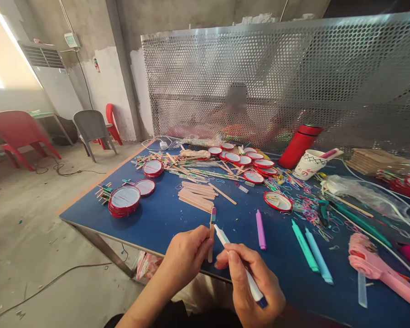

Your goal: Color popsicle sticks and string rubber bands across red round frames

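My left hand [186, 257] is closed on a wooden craft stick [211, 232] held upright, its top end coloured. My right hand [251, 282] grips a white marker pen [221, 237] with a blue end, its tip touching the stick. Both hands hover over the near edge of the blue table [163, 223]. A pile of plain wooden sticks [198, 196] lies just beyond my hands.
Purple marker [260, 229], two teal markers [310, 253] and a pink glue gun [376, 266] lie to the right. Red-rimmed round lids [124, 200] and painted sticks crowd the far table. A red flask [298, 146], a paper cup [309, 164], a perforated metal screen [293, 77] stand behind. Chairs stand left.
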`<state>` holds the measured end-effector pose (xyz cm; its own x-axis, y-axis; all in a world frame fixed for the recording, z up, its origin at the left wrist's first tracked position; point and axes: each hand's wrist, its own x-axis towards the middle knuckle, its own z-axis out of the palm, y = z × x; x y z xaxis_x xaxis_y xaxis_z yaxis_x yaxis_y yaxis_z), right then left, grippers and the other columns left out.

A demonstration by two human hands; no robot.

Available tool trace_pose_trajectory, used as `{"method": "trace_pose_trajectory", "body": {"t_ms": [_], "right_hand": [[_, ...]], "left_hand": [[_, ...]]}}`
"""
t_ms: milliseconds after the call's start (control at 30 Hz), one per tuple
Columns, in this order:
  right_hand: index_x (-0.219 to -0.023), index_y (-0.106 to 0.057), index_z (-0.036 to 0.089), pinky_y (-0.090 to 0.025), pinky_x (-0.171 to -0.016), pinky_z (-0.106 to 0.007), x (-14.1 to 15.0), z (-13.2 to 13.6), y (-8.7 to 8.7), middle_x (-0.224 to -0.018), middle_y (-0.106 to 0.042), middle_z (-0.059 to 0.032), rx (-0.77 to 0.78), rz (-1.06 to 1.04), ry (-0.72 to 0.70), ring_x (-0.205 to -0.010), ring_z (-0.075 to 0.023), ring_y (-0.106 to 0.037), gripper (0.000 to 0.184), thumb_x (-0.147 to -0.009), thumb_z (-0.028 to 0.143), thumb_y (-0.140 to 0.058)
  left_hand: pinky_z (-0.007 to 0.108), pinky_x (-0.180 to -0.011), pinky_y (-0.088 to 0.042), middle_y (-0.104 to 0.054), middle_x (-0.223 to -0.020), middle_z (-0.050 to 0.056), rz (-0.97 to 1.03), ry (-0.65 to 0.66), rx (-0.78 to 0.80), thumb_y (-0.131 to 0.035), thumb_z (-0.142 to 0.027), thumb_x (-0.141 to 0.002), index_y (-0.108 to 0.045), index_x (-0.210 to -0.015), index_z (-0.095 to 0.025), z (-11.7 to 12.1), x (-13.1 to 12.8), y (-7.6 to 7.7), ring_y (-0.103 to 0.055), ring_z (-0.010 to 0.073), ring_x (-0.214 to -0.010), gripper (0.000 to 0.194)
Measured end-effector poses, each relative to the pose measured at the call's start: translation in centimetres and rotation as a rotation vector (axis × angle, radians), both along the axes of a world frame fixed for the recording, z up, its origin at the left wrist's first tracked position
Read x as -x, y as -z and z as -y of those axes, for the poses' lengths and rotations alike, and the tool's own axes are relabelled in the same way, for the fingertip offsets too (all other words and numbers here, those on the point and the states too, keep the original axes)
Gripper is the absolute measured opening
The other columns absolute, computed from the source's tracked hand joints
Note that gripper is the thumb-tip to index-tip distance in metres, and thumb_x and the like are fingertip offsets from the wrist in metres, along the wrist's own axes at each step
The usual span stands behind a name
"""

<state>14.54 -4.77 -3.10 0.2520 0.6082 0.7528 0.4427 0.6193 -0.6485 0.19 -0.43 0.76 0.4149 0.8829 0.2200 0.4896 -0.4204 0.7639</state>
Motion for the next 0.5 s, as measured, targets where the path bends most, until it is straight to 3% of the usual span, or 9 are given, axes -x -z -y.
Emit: {"method": "trace_pose_trajectory", "body": {"t_ms": [500], "right_hand": [[-0.099, -0.069, 0.023, -0.055, -0.061, -0.019, -0.14, 0.06, 0.11, -0.07, -0.071, 0.0047, 0.016, 0.011, 0.04, -0.054, -0.0094, -0.068, 0.012, -0.099, 0.019, -0.057]], "left_hand": [[0.026, -0.053, -0.042, -0.063, -0.059, -0.002, 0.009, -0.013, -0.03, -0.044, -0.023, -0.097, -0.036, -0.066, -0.026, -0.12, 0.07, 0.17, -0.055, 0.0149, -0.051, 0.032]]}}
